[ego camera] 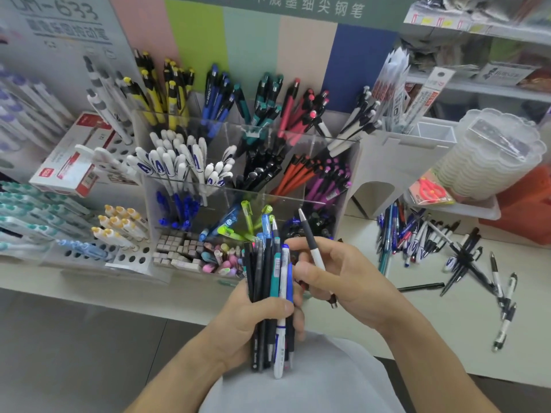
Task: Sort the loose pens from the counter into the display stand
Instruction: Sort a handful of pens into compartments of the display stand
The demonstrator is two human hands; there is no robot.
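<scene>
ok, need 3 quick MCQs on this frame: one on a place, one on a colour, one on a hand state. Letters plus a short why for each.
1. Where does the loose pile of pens lie?
A. on the counter, right of the display stand
B. on the floor
C. on the top shelf

2. What colour are the pens in the stand's back-left compartment?
A. pink
B. yellow and black
C. orange

3. What is the left hand doing?
A. lying flat on the counter
B. hanging idle
C. gripping a bundle of pens

Answers:
1 A, the pile sits on the white counter, right of the clear display stand.
2 B, yellow barrels with black parts.
3 C, fingers curl round the bundle of pens; the right hand holds a single black-and-white pen.
</scene>
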